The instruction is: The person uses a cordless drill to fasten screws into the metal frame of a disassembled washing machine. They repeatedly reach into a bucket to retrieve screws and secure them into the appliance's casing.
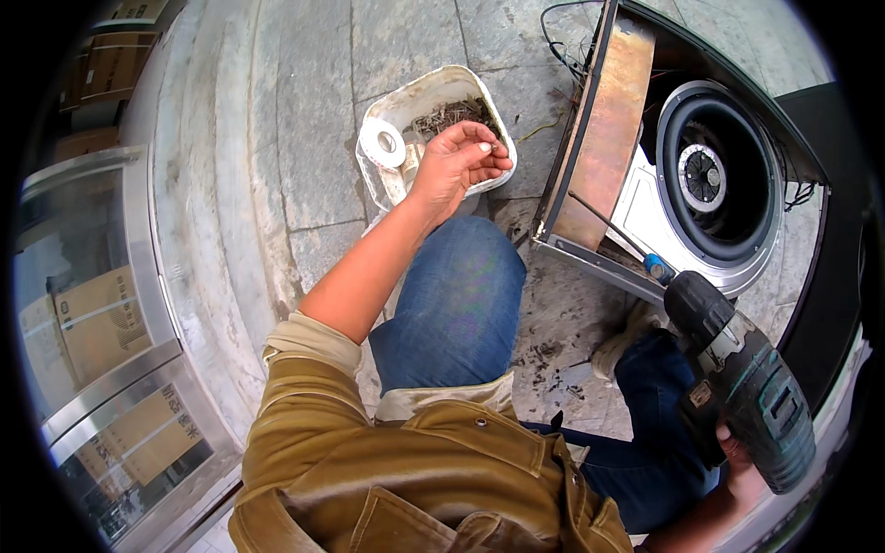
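Far out to the left of both hands, a metal-framed glass door (pixel 155 249) shows strapped cartons (pixel 101 323) behind it. Nearer, just left of the left hand, a flat white ring (pixel 371 138) rests at the edge of a pale bucket (pixel 406 97). The bucket sits beneath and around the left hand (pixel 458 164), and dry brown debris (pixel 447 115) lies inside it, just beyond the fingers. Those fingers are curled, thumb close to the forefinger — whether they pinch something small, I cannot tell.

The hands are well apart, with a denim-clad knee (pixel 461 295) between them, below the left one. To the right of the left hand and beyond the right one lies an opened metal casing (pixel 636 205), its rusty panel (pixel 608 129) on the side toward the left hand and a broad black ring (pixel 671 184) farther right.

The right hand (pixel 740 463), low at the right, is wrapped around the grip of a dark power drill (pixel 761 396) — its long thin bit (pixel 604 219) points away from that hand, over the casing's near edge.
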A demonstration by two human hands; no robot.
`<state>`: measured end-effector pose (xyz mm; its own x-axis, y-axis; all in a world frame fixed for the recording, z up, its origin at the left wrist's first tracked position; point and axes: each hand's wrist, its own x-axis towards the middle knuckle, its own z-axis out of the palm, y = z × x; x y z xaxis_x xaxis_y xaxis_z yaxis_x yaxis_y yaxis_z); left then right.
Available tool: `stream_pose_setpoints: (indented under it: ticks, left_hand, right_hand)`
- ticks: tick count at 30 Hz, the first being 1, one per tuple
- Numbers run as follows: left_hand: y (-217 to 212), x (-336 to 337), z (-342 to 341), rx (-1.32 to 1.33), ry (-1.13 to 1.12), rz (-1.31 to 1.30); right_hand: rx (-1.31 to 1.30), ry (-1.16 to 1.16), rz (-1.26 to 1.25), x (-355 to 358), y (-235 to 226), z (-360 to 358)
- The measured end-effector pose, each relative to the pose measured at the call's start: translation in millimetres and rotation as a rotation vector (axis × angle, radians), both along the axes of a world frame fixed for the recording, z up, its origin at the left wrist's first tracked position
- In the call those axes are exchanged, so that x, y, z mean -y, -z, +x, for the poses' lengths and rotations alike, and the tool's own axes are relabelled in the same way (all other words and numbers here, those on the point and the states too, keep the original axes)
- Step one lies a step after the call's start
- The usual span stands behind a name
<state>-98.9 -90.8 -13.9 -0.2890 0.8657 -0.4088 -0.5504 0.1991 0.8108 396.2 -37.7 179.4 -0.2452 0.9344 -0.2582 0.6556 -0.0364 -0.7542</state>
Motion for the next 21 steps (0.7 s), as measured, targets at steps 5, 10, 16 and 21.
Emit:
stream_pose_setpoints:
  ticks: [5, 10, 16, 21]
  left_hand:
    - [-16.9, 2.7, 24.2, 0.106, 0.056, 0.034]
    - [-31.6, 3.2, 40.6, 0.018, 0.154, 0.118]
    - [-35.6, -0.2, 48.4, 0.047, 0.145, 0.121]
    - [-37.5, -1.1, 56.2, 0.108, 0.168, 0.127]
  right_hand:
    - [-0.043, 0.004, -0.053, 2.7, 1.4, -8.7]
    - [-0.072, 0.001, -0.101, 1.1, 2.5, -16.1]
    - [-0.089, 0.002, -0.134, 0.5, -1.0, -18.8]
    - [-0.100, 0.006, -0.149, 0.1, -2.7, -20.5]
